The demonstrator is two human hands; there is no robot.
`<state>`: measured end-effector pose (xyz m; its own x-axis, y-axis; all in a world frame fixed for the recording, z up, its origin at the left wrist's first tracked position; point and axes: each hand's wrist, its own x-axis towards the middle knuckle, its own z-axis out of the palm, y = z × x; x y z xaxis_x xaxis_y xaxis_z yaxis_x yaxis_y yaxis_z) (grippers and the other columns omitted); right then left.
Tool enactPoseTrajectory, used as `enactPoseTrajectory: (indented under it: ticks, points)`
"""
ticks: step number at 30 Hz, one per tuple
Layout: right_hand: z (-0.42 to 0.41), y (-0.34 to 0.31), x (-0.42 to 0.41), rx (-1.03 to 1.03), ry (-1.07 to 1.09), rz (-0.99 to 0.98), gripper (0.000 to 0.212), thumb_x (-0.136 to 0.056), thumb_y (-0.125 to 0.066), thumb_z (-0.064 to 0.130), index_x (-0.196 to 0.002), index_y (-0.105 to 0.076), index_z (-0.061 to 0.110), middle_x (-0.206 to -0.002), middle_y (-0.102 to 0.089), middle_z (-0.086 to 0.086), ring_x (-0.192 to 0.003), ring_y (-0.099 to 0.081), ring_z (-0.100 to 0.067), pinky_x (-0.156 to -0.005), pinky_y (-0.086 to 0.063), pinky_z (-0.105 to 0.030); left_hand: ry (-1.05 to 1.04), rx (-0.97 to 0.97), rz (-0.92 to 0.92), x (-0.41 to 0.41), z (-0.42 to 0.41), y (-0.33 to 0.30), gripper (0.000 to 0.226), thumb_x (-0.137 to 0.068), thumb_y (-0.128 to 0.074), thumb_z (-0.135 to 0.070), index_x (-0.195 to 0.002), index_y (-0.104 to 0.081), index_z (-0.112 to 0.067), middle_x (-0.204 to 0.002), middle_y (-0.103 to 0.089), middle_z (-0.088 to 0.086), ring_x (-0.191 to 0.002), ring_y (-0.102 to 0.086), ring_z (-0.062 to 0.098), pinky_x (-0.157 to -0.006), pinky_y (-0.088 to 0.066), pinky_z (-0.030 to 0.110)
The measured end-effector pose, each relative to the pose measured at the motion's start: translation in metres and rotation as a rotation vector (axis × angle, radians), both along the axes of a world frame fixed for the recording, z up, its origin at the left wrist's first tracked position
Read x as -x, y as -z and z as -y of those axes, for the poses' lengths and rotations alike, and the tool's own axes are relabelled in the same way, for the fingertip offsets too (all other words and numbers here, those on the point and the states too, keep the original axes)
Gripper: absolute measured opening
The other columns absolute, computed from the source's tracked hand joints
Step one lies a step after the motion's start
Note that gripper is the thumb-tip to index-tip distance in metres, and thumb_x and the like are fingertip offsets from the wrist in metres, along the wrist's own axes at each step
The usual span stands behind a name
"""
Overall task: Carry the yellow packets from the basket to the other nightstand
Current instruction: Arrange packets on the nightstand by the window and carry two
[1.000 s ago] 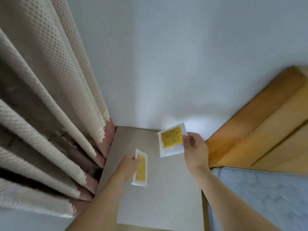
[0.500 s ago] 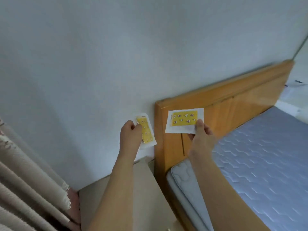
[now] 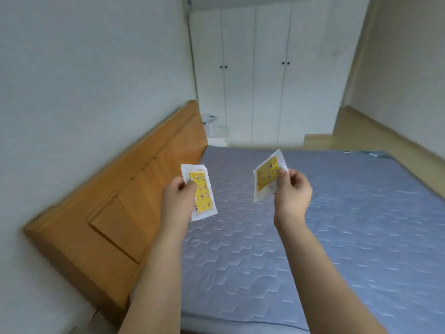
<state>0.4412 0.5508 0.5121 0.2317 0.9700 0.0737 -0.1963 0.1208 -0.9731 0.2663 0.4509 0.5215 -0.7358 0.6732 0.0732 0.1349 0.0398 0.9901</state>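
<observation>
Along the left of the frame I see a pale wall (image 3: 84, 80), and below it the wooden headboard (image 3: 125, 208) running diagonally from lower left up toward the centre. Just right of that, my left hand (image 3: 179, 201) sits at centre-left, thumb and fingers pinching the left yellow packet (image 3: 201, 192) by its left edge; the packet stands nearly upright, its white border showing all round the yellow patterned panel. Under both arms spreads the blue quilted mattress (image 3: 313, 237), filling the lower right of the frame. At centre-right my right hand (image 3: 292, 190) pinches the right yellow packet (image 3: 268, 175) along its right edge, with the packet tilted so its top leans right. The two packets are held apart, in the air above the mattress, touching nothing but the hands. In the upper middle stands a white wardrobe (image 3: 265, 68) with small dark knobs. At the headboard's far end sits a small white nightstand (image 3: 216, 138), blurred.
</observation>
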Motion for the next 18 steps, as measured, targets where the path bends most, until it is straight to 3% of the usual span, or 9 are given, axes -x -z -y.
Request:
enactPoseTrajectory:
  ticks: [3,6,9,18]
  points:
    - [-0.030,-0.004,-0.115,-0.013,0.191,0.031,0.019,-0.094,-0.055,0.029,-0.080,-0.058,0.017,-0.078,-0.063,0.004,-0.073,-0.056,-0.015,-0.070,-0.047,-0.033,0.197,-0.022,-0.025,-0.100,-0.063,-0.006,0.030,-0.074,-0.053,-0.023,-0.095,-0.057,-0.001,-0.080,-0.060,0.008,-0.071,-0.057,0.020,-0.065,-0.051,0.039]
    - [-0.049,-0.002,-0.241,-0.006,0.352,0.071,0.020,-0.094,-0.053,0.031,-0.079,-0.056,0.019,-0.080,-0.065,0.002,-0.074,-0.058,-0.015,-0.073,-0.049,-0.035,0.341,-0.069,-0.032,-0.222,-0.116,-0.003,0.018,-0.083,-0.053,-0.012,-0.090,-0.054,0.005,-0.072,-0.051,0.008,-0.063,-0.046,0.020,-0.059,-0.040,0.028]
    - [-0.054,0.003,-0.370,-0.016,0.490,0.113,0.020,-0.094,-0.055,0.028,-0.077,-0.057,0.018,-0.073,-0.062,0.007,-0.066,-0.056,-0.008,-0.066,-0.047,-0.029,0.518,-0.072,-0.026,-0.355,-0.161,0.004,0.020,-0.078,-0.053,-0.014,-0.082,-0.047,0.005,-0.069,-0.040,0.007,-0.064,-0.036,0.019,-0.059,-0.034,0.029]
    - [-0.033,0.027,-0.670,0.070,0.869,0.082,0.013,-0.094,-0.057,0.028,-0.086,-0.065,0.021,-0.081,-0.068,0.010,-0.076,-0.063,-0.010,-0.074,-0.052,-0.031,0.959,-0.030,-0.092,-0.676,-0.220,0.032,0.019,-0.083,-0.053,-0.006,-0.071,-0.040,-0.001,-0.055,-0.036,-0.002,-0.057,-0.032,0.021,-0.050,-0.030,0.024]
